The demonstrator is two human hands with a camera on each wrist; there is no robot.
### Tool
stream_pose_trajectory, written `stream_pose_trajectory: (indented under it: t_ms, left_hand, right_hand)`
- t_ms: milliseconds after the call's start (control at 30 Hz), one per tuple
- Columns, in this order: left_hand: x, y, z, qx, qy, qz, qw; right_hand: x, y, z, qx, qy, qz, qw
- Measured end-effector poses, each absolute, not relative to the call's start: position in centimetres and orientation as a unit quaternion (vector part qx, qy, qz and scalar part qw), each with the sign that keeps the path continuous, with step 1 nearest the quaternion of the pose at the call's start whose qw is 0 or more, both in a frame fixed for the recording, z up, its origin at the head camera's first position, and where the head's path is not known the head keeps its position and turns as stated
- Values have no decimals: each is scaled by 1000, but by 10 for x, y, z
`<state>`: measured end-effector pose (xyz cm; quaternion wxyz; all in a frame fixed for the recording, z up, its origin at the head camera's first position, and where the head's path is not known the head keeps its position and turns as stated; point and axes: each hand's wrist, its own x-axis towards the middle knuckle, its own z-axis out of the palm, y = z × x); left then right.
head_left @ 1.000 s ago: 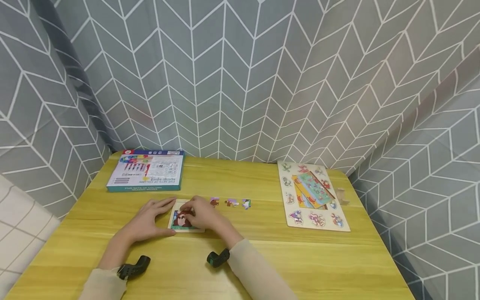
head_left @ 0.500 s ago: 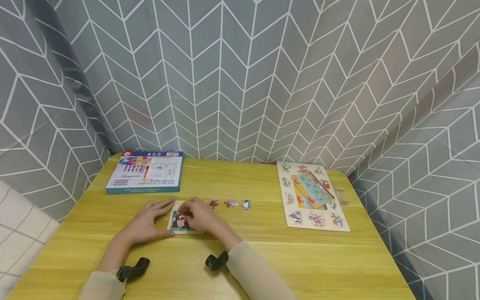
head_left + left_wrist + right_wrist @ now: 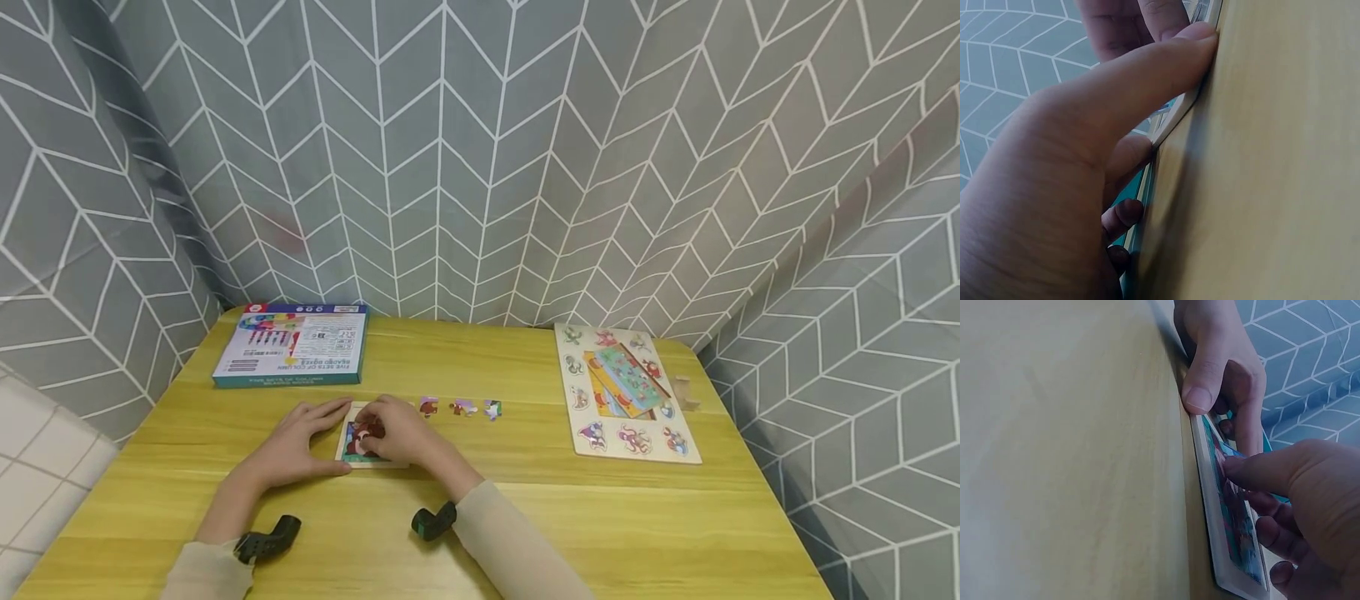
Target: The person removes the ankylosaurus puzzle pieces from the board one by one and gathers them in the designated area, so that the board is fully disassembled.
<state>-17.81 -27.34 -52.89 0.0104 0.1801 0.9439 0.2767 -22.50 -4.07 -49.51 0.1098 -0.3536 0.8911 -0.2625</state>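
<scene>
A small wooden puzzle board (image 3: pixel 386 463) with a pale frame lies on the table, part of its brown-animal picture (image 3: pixel 1227 487) showing. My left hand (image 3: pixel 288 446) holds its left side, thumb at the near corner and index finger at the far corner. In the left wrist view the thumb (image 3: pixel 1147 69) lies along the board's edge. My right hand (image 3: pixel 401 429) is over the board, thumb and fingers bent together on a brown puzzle piece in the picture; the fingers hide much of it. Several loose jigsaw pieces (image 3: pixel 463 407) lie in a row to the right of the board.
A flat teal-edged box (image 3: pixel 292 346) lies at the back left. A wooden animal board (image 3: pixel 633 442) lies on the right with colourful cards (image 3: pixel 626 379) on top. A tan scrap (image 3: pixel 682 392) sits beside it. A patterned grey curtain (image 3: pixel 450 167) hangs behind the yellow table (image 3: pixel 637 533).
My right fingers and thumb have shifted slightly over the picture, with the thumb now farther left on it. My left hand stays on the board's edge. The loose pieces have not moved.
</scene>
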Motion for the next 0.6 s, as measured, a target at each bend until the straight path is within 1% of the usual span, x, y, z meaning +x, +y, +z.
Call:
stream_pose_trajectory:
  t_ms: [267, 600]
  left_hand:
    - [-177, -273, -526, 174, 943, 282, 18]
    - [-177, -272, -524, 179, 943, 280, 12]
  right_hand:
    - [-230, -43, -494, -363, 887, -256, 125]
    - [-229, -39, -491, -368, 886, -259, 117]
